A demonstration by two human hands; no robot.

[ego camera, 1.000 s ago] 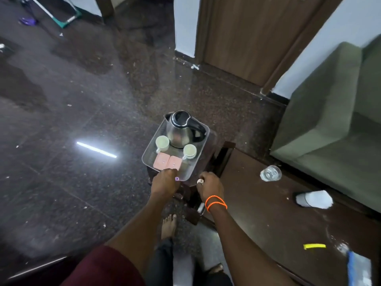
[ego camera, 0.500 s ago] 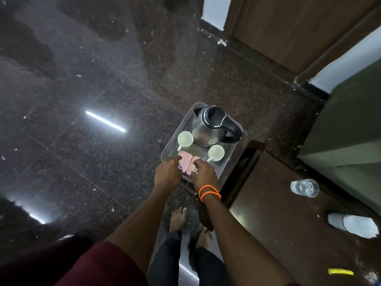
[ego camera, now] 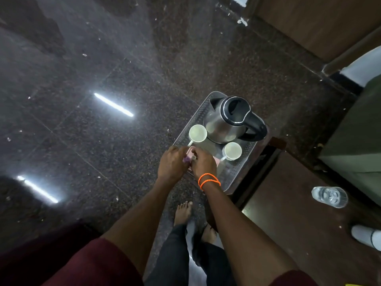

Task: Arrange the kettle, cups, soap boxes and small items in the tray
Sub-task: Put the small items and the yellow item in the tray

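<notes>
Dark polished floor (ego camera: 86, 141), perforated metal tray (ego camera: 245, 172) overhanging small stand. Left hand (ego camera: 172, 164) pinching purple item (ego camera: 186, 159), right hand (ego camera: 203, 162) pinching small tube (ego camera: 193, 157) over pink soap boxes (ego camera: 216, 161). Risk: knocking near cup (ego camera: 197, 133) or tipping tray with kettle (ego camera: 226, 120).

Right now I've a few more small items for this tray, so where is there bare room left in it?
The near right corner of the tray is bare, bordered by the right cup, the right hand and the rim. The far end is filled by the kettle. The near left is crowded: both hands, the left hand included, cover the soap boxes beside the left cup.
</notes>
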